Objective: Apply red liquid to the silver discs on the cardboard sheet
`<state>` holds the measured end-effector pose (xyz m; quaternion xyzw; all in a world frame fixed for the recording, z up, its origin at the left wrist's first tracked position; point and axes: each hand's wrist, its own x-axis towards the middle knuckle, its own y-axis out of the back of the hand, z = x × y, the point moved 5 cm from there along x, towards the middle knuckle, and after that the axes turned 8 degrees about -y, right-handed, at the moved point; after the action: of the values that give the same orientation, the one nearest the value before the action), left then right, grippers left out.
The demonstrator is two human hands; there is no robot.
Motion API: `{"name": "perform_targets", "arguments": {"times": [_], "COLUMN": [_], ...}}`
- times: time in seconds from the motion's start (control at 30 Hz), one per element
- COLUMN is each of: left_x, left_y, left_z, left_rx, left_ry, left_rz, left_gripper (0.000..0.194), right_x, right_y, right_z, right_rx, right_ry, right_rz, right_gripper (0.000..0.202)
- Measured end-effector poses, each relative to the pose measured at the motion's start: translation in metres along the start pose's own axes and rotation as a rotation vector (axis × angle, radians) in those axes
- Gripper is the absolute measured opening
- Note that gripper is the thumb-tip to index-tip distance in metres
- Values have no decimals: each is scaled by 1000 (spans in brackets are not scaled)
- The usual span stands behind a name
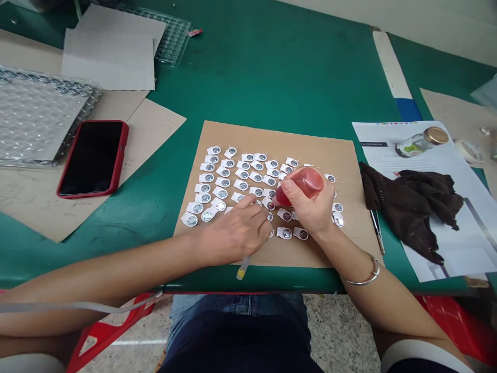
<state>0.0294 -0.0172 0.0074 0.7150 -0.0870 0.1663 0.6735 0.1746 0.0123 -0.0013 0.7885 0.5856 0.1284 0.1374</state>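
My right hand (316,210) is wrapped round a small red squeeze bottle (308,181), tilted with its narrow end down and left over the small parts. Beside it, my left hand (240,228) is closed over the same sheet; a translucent tube with a yellow end (243,269) sticks out below it, its other end hidden. Rows of small round metallic pieces on white paper tabs (205,177) lie on a brown cardboard sheet (330,256). Both hands cover some of these pieces. Exactly where the bottle's tip meets them is hard to make out.
On the left, a phone in a red case (93,158) lies near a bubble-wrapped panel (34,119). To the right are a dark cloth (411,207), a small glass jar (421,142) on printed paper (481,228), and a thin tool (376,233) beside the cardboard.
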Motion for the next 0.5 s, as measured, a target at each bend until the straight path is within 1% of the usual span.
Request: {"name": "perform_targets", "arguments": {"times": [0.5], "left_x": [-1], "left_y": [-2], "left_z": [1], "left_rx": [-11], "left_ry": [12], "left_rz": [-14], "left_gripper": [19], "right_x": [1], "right_y": [-1], "right_z": [0], "right_rx": [8], "right_ry": [24], "right_rz": [6], "right_gripper": [23]}}
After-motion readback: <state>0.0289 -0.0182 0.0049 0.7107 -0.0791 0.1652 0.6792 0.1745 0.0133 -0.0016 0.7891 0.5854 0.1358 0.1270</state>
